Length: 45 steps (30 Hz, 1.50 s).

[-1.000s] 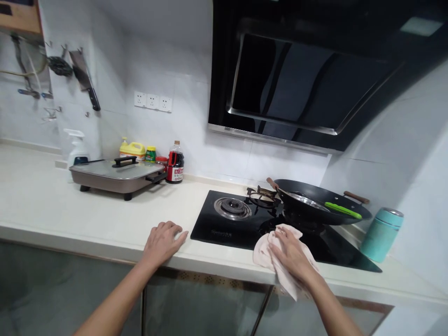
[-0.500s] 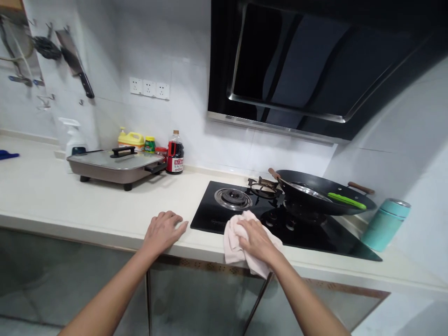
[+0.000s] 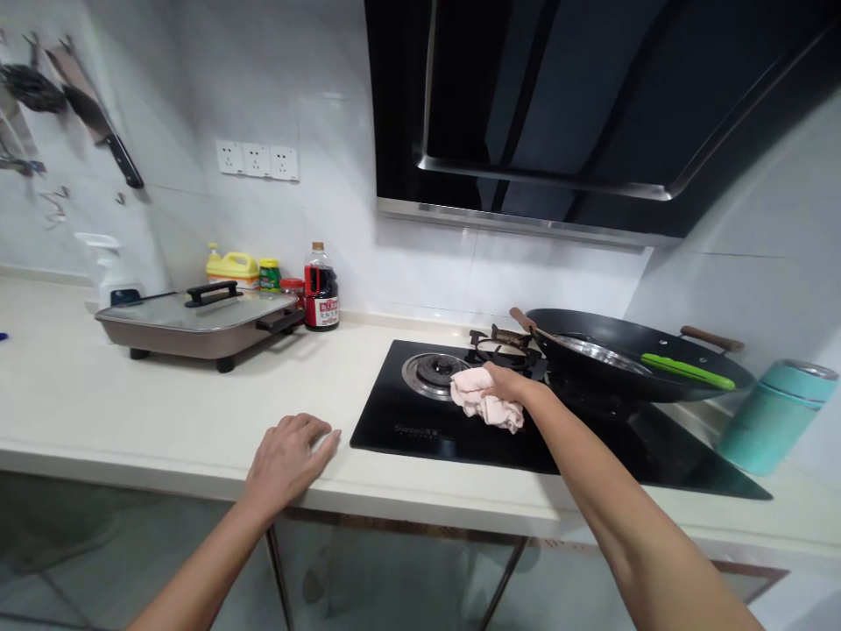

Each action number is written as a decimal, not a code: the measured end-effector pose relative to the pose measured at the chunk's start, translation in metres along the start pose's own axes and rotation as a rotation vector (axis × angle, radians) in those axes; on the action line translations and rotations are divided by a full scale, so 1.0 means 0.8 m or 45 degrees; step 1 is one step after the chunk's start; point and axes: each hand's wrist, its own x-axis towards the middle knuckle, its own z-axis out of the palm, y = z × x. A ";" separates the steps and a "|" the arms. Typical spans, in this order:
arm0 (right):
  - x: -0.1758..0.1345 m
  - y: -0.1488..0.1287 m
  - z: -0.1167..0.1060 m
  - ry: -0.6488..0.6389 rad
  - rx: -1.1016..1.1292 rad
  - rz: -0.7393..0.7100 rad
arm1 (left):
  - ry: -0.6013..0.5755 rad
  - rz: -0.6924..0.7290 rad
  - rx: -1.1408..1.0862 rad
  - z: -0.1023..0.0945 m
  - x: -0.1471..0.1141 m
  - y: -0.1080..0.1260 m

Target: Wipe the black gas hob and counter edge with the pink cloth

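A pale pink cloth (image 3: 484,405) is bunched under my right hand (image 3: 505,384), whose fingers are closed on it. The cloth lies on the black glass gas stove (image 3: 407,427), just right of the left burner (image 3: 434,375). My left hand (image 3: 289,454) rests on the countertop (image 3: 197,412) near its front edge, left of the stove, fingers spread and holding nothing. The removed pan support (image 3: 503,349) sits at the back of the stove behind the right hand.
A black wok (image 3: 611,394) with a green-handled utensil (image 3: 689,372) sits on the right burner. Beside it stands a teal tumbler (image 3: 775,421). At left are a lidded electric pan (image 3: 190,337), a soy sauce bottle (image 3: 321,294) and a spray bottle (image 3: 110,267). The range hood (image 3: 526,210) overhangs.
My right hand has moved the cloth from the stove's front edge back and up beside the left burner. My left hand stays on the counter. The view has shifted slightly.
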 end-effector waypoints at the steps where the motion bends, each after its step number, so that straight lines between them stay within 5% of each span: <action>1: 0.003 0.007 -0.004 0.015 -0.017 0.015 | 0.000 -0.002 -0.006 0.000 0.001 -0.001; 11: -0.051 0.093 -0.035 0.089 -0.098 0.062 | 0.045 0.009 -0.051 0.001 0.004 -0.007; 17: -0.053 0.100 -0.036 0.017 -0.096 0.156 | 0.020 -0.005 -0.017 0.002 0.006 -0.006; 25: -0.032 0.055 -0.017 -0.003 -0.105 0.257 | -0.018 0.001 0.085 0.001 0.007 0.001; 32: -0.016 -0.036 -0.001 -0.103 -0.038 -0.104 | -0.002 0.005 0.088 0.001 0.007 0.001; 38: -0.056 -0.126 0.051 -0.056 -0.027 -0.470 | -0.011 0.010 0.079 0.001 0.007 -0.001; 41: -0.081 -0.137 0.074 0.108 -0.003 -0.542 | 0.003 0.019 0.075 0.001 0.006 -0.003; 45: -0.112 -0.112 0.082 0.304 -0.025 -0.365 | 0.002 0.030 0.052 0.000 0.005 -0.005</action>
